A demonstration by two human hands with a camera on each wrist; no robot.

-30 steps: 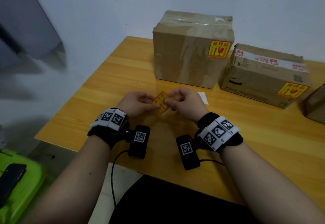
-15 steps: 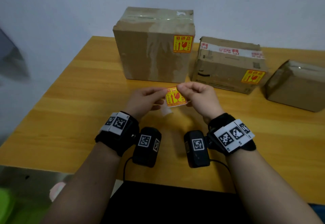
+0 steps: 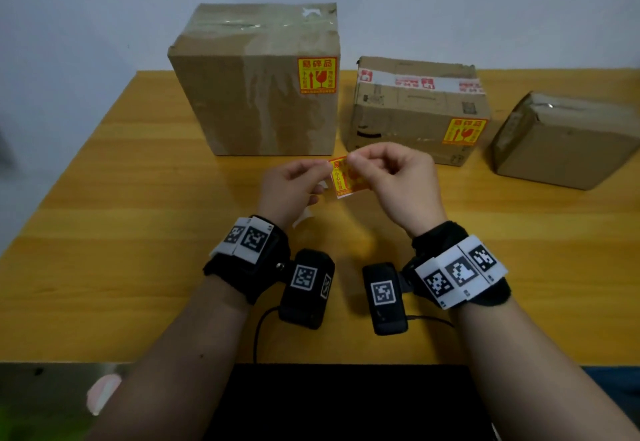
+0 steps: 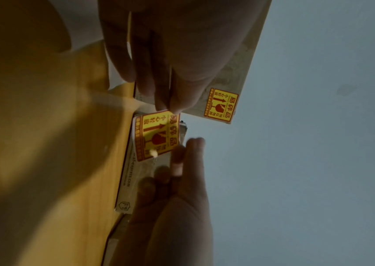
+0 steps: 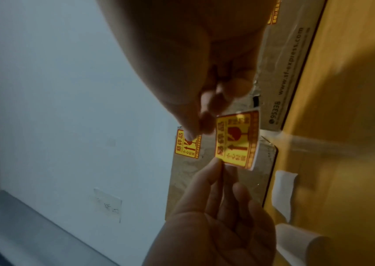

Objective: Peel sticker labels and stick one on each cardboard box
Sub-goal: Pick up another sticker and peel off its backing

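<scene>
Sticker label point(image 3: 346, 179), yellow with red print, hangs in the air between the two hands above the wooden table point(image 3: 104, 232), in front of the gap between the tall cardboard box point(image 3: 256, 101) and the middle cardboard box point(image 3: 408, 114). The left hand point(image 3: 291, 186) pinches its upper left corner between thumb and fingertip, and the right hand point(image 3: 398, 180) pinches its top edge on the right, fingers curled in over the print. The label's printed face is turned toward the person, its top edge up at the fingertips and its lower edge hanging free, showing a white margin; it is close to square, so its long axis cannot be told, and it tilts slightly with the left corner higher. Both the tall box and the middle box carry a like yellow label on the front face. A third cardboard box point(image 3: 568, 142) sits to the right, apart from the others, and shows no label on its visible sides. White backing strips point(image 5: 284, 192) lie on the table below the hands.
</scene>
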